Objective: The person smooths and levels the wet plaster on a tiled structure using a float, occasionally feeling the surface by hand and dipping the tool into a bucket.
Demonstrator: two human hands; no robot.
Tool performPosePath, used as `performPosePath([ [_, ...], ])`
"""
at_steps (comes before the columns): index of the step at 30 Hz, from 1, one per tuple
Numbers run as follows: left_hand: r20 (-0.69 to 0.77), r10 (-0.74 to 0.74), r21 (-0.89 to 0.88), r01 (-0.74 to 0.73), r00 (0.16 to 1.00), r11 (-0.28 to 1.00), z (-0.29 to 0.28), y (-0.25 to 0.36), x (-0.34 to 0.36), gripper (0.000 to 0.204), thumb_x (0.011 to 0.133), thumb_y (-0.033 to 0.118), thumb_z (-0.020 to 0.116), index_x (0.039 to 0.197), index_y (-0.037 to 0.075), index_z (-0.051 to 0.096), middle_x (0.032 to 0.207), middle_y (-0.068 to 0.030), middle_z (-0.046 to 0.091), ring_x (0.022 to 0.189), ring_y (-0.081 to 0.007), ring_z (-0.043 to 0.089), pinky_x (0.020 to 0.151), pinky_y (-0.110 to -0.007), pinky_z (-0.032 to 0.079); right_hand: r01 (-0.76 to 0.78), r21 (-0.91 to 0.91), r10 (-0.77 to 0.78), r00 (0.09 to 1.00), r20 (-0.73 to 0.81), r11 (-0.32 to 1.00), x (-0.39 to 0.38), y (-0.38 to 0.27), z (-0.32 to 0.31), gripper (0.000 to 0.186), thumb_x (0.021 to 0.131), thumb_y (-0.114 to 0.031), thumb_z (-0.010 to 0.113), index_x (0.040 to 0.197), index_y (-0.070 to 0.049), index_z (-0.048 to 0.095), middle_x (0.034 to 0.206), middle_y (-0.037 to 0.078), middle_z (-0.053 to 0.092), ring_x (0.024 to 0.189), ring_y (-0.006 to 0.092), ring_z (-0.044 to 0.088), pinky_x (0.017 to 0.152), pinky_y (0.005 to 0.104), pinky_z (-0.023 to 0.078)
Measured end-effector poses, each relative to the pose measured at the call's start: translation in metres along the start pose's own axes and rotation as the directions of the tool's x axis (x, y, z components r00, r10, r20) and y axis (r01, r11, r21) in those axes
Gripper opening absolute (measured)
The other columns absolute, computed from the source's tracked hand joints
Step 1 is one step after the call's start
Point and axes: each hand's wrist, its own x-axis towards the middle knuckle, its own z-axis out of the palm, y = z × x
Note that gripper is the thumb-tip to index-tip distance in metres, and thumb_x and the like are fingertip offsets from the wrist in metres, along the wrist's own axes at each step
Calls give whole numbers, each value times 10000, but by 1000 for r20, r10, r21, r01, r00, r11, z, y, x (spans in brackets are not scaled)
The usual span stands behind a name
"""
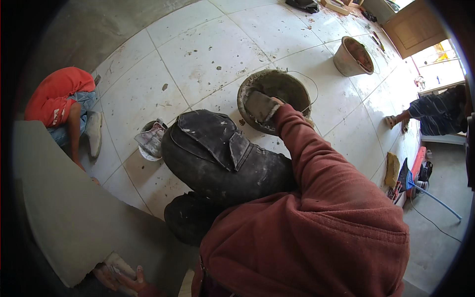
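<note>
My right hand [277, 101] reaches into a round mortar-caked bucket [241, 101]. It grips a flat, rectangular, grey-coated plastering tool [261, 105] whose handle is hidden. The tool lies inside the bucket against its near left wall. At the lower left, my left hand [129, 282] has its fingers stretched and thumb raised. It rests by the broken, pale edge [118, 265] of a smooth grey plastered surface [69, 213]; part of the hand is in shadow.
A second bucket [341, 59] stands farther right on dirty white tiles. A white container with a stained bag [151, 141] sits beside my knee [183, 143]. A person in a red shirt [62, 96] crouches left; another person [435, 111] is at right, near a blue broom [405, 175].
</note>
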Motion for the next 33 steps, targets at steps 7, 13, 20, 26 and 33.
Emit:
performPosePath([
  [7,27,-160,-54,161,987,985,4,-13,-25,869,666,271,724,1334,18,229,1376,-206,206,1272,-306,198,1027,-422,190,22,200,-12,999,-49,980,33,-87,-52,220,771,-185,522,908,-40,616,896,146,623,846,250,604,730,358,467],
  [13,-85,75,186,-58,994,981,28,-49,-13,852,626,285,750,1301,15,307,1341,-204,290,1242,-317,265,1010,-434,215,72,332,-46,995,-85,940,-18,-152,-75,225,777,-188,529,923,-37,610,902,139,624,849,243,604,735,354,468],
  [20,34,194,-217,-182,980,959,15,4,-21,917,554,342,771,1290,27,324,1313,-195,339,1228,-350,276,995,-462,216,353,597,-452,892,19,721,9,-285,-91,232,783,-192,537,940,-34,603,909,131,625,852,235,604,740,350,469],
  [26,-16,93,166,-89,996,982,-1,57,-25,1015,472,496,745,1271,19,339,1280,-204,369,1213,-362,283,996,-458,197,292,794,-543,838,58,534,111,-339,-144,240,788,-195,543,955,-31,597,914,124,625,855,228,604,745,347,470],
  [33,-2,69,141,-68,998,988,-4,61,-22,1024,470,510,734,1255,-16,338,1269,-218,362,1207,-370,277,999,-470,174,123,979,-688,726,21,160,32,-433,-18,359,749,-81,630,1090,-51,523,945,47,572,849,132,549,743,301,465],
])
